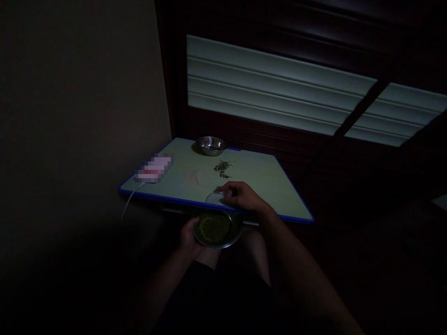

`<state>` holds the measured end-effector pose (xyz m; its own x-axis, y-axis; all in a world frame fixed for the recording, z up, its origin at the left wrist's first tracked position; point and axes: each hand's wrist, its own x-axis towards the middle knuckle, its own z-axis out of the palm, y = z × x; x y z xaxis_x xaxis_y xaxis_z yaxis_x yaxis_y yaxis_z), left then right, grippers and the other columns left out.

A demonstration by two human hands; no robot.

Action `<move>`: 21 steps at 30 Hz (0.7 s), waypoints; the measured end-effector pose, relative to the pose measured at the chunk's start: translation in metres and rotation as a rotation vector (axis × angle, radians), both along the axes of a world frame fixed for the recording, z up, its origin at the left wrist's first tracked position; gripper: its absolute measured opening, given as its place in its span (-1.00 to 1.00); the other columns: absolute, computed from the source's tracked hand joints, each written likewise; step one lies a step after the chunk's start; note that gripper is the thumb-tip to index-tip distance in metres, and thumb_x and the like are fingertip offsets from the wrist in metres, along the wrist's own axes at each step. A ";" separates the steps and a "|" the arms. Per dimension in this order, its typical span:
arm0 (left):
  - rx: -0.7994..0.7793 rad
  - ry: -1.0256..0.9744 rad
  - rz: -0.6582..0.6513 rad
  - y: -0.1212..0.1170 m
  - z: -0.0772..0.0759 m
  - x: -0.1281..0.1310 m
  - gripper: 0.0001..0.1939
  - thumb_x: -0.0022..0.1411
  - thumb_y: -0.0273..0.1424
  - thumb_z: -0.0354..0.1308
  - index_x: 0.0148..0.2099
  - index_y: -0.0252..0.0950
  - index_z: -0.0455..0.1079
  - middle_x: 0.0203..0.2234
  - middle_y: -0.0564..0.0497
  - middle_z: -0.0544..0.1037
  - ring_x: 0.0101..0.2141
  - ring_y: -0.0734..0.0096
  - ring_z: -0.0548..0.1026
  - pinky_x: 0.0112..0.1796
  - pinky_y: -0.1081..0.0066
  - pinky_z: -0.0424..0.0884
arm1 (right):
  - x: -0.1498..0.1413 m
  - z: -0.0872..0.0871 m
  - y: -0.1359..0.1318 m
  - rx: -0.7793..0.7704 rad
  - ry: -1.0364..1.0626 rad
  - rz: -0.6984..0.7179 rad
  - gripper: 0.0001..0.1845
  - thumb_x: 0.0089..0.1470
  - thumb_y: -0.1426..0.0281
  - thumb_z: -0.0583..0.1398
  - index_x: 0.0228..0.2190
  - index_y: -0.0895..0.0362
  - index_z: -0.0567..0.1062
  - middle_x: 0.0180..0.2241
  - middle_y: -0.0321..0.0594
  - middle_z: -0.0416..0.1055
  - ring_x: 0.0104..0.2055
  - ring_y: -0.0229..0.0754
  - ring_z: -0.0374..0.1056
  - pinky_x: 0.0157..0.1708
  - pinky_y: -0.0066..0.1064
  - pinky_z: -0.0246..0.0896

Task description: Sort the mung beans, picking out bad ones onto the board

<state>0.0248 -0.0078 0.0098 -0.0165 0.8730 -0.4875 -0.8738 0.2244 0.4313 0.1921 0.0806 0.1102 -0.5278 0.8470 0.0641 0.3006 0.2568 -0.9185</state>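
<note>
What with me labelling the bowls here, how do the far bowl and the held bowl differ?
The far bowl stands on the table; the held bowl is in the left hand, below the near edge.
The far bowl shows mostly bare metal inside; the held bowl contains many small green grains.
Both are round and shiny.

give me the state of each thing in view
Lower steel bowl: upright, holding green grains
Upper steel bowl: upright, contents unclear
Dark grains: loose, scattered
Pale grains: loose, spread out
Pale disc: partly hidden
Left hand: gripping lower steel bowl
Right hand: bent, grip unclear
White cable: hanging off table
</note>
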 end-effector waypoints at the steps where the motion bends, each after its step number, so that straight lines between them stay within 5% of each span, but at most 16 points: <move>1: -0.002 0.003 -0.001 0.000 0.000 0.000 -0.75 0.06 -0.45 0.08 -0.22 -0.37 0.50 -0.42 -0.13 0.63 -0.33 0.12 0.58 -0.21 0.18 0.50 | 0.000 0.000 0.000 -0.005 0.008 0.008 -0.61 -0.20 0.39 0.31 -0.22 0.17 0.55 -0.55 -0.39 0.34 -0.51 -0.36 0.19 -0.47 -0.50 0.11; 11: -0.011 -0.008 0.012 0.000 0.005 0.001 -0.78 0.06 -0.46 0.07 -0.28 -0.41 0.50 -0.42 -0.17 0.63 -0.37 0.15 0.58 -0.28 0.23 0.51 | 0.010 0.016 0.013 -0.072 0.088 -0.066 -0.48 -0.24 0.36 0.33 -0.13 0.16 0.45 -0.55 -0.43 0.31 -0.58 -0.38 0.17 -0.58 -0.52 0.06; 14: -0.003 -0.022 0.005 -0.001 0.002 0.000 -0.76 0.06 -0.45 0.08 -0.24 -0.40 0.50 -0.41 -0.17 0.63 -0.35 0.13 0.59 -0.27 0.20 0.51 | 0.019 0.021 0.031 -0.058 0.083 -0.099 -0.61 -0.29 0.36 0.34 -0.31 0.19 0.47 -0.59 -0.40 0.31 -0.58 -0.37 0.18 -0.57 -0.51 0.09; 21: 0.028 -0.077 -0.021 0.001 -0.010 -0.003 -0.72 0.06 -0.45 0.12 -0.16 -0.42 0.49 -0.33 -0.19 0.62 -0.26 0.04 0.58 -0.18 0.10 0.49 | 0.033 0.002 0.067 0.012 0.275 -0.536 -0.74 -0.21 0.24 0.25 -0.50 0.11 0.31 -0.61 -0.35 0.34 -0.59 -0.30 0.24 -0.60 -0.48 0.09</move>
